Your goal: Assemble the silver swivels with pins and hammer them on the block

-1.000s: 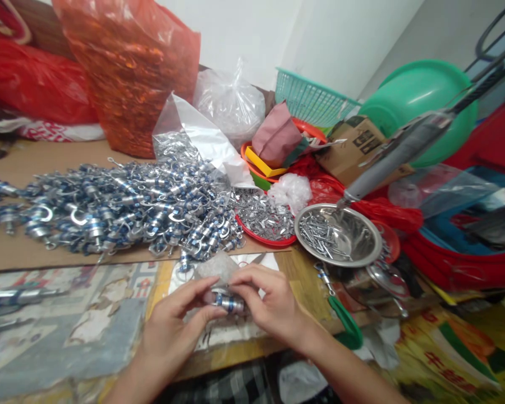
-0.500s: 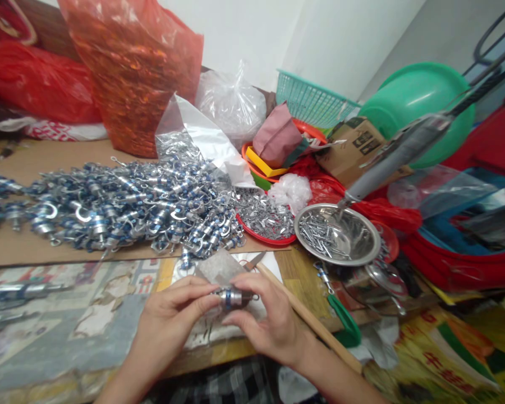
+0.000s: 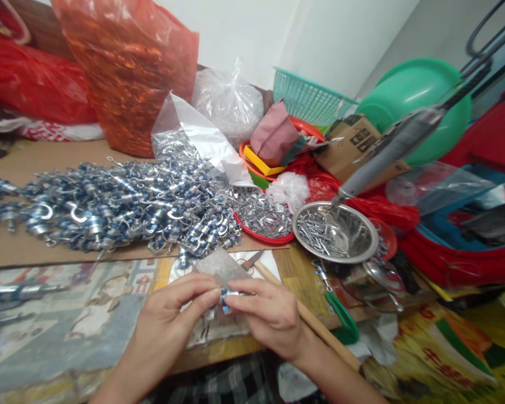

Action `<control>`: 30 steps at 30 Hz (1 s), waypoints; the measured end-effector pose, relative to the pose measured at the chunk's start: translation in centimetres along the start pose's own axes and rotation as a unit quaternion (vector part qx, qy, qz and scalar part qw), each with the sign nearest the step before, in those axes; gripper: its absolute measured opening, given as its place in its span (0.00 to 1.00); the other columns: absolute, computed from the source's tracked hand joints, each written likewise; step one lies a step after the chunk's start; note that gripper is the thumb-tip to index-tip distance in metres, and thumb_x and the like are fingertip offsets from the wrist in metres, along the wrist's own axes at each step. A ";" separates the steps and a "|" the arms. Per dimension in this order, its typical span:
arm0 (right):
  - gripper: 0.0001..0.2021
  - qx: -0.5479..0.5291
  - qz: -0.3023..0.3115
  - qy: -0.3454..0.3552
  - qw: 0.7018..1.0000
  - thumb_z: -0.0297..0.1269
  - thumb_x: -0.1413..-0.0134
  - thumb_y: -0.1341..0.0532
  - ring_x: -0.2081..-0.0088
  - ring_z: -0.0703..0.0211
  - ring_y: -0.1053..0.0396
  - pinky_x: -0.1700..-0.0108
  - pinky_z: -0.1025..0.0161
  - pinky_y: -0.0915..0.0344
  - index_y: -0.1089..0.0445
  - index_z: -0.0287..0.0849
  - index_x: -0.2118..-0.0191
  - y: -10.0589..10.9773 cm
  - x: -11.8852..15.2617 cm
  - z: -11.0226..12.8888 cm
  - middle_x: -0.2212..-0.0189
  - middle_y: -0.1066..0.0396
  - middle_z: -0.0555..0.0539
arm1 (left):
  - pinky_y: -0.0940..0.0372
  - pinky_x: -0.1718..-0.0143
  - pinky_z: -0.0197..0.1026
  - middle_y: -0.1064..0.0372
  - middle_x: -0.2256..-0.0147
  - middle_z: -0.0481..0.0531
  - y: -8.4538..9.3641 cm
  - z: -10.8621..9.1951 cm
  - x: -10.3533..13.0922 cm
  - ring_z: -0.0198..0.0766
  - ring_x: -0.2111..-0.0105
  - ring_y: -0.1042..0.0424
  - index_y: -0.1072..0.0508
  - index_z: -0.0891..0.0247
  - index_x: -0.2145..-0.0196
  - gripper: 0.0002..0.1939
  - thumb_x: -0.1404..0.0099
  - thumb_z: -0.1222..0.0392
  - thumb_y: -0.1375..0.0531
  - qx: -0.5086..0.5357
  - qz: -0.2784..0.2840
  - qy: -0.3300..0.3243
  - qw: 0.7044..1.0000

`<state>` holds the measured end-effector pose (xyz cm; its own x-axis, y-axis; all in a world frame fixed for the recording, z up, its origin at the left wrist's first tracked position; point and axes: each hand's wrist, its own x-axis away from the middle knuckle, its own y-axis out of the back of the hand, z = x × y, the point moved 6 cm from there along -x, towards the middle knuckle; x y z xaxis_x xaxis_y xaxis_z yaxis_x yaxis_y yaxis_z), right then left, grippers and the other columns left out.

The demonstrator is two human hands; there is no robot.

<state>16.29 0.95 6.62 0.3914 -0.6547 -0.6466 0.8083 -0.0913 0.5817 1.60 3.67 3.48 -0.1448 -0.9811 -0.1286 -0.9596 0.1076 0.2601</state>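
Observation:
A small silver fitting with a blue band [image 3: 225,301] is between my two hands, over the table's front part. My left hand [image 3: 180,306] pinches its left end between thumb and fingertips. The fingers of my right hand [image 3: 269,314] are wrapped round its right part and hide most of it. Just behind the hands lie a grey metal plate [image 3: 221,266] and a knife blade [image 3: 252,259] on white paper. A large heap of similar silver and blue fittings [image 3: 126,207] covers the cardboard behind.
Behind the hands are a red tray of small metal pieces [image 3: 264,216] and a steel bowl of pins [image 3: 359,238]. A wooden stick [image 3: 328,336] slants beside my right forearm. A grey-handled tool [image 3: 387,151] hangs over the bowl. A green handle [image 3: 343,320] lies at the right.
My right hand's fingers have closed round the fitting and now cover more of it. My left hand keeps its pinch. The view has shifted slightly.

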 end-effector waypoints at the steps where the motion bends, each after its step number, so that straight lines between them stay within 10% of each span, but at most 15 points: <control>1: 0.10 -0.024 -0.007 -0.024 0.999 0.25 0.49 0.43 0.66 0.61 0.27 0.64 0.67 0.29 0.26 0.41 0.64 -0.1 0.1 -0.2 0.65 0.26 0.42 | 0.33 0.64 0.38 0.24 0.72 0.49 -0.1 0.4 0.1 0.41 0.69 0.27 0.22 0.56 0.76 0.05 0.48 0.58 0.39 0.019 0.003 0.030 0.999; 9: 0.04 -0.091 0.049 -0.152 0.983 0.32 0.53 0.37 0.72 0.62 0.28 0.69 0.69 0.30 0.24 0.40 0.70 -0.6 -0.5 -1.5 0.73 0.25 0.46 | 0.31 0.62 0.38 0.25 0.67 0.49 -1.9 2.7 1.5 0.41 0.63 0.26 0.34 0.59 0.52 0.29 0.53 0.59 0.34 0.261 -0.007 0.182 0.948; 14: 0.11 0.261 0.081 -0.241 0.931 0.29 0.44 0.46 0.57 0.60 0.31 0.54 0.65 0.35 0.27 0.42 0.60 2.8 -3.1 -10.6 0.59 0.27 0.47 | 0.32 0.61 0.38 0.26 0.67 0.48 -2.0 3.0 1.3 0.40 0.63 0.27 0.40 0.59 0.49 0.29 0.49 0.58 0.37 0.277 0.023 0.204 0.939; 20: 0.07 0.367 0.169 -0.283 0.870 0.32 0.44 0.44 0.58 0.57 0.32 0.55 0.54 0.37 0.31 0.38 0.61 3.2 -4.3 -20.0 0.61 0.30 0.45 | 0.32 0.65 0.41 0.29 0.72 0.47 -2.2 3.0 0.7 0.40 0.69 0.27 0.46 0.60 0.48 0.30 0.47 0.58 0.38 0.274 0.067 0.203 0.938; 30: 0.11 0.409 0.229 -0.273 0.840 0.31 0.44 0.47 0.55 0.56 0.36 0.57 0.65 0.41 0.30 0.43 0.58 3.3 -3.3 -21.2 0.60 0.33 0.44 | 0.32 0.72 0.41 0.29 0.75 0.48 -2.0 3.8 0.2 0.41 0.74 0.27 0.48 0.62 0.49 0.37 0.53 0.62 0.35 0.271 0.069 0.234 0.931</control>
<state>26.99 18.69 0.22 0.1378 -0.9881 -0.0688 -0.0325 -0.0740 0.9967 2.53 3.89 -0.69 -0.2773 -0.9010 0.3335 -0.9386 0.1799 -0.2943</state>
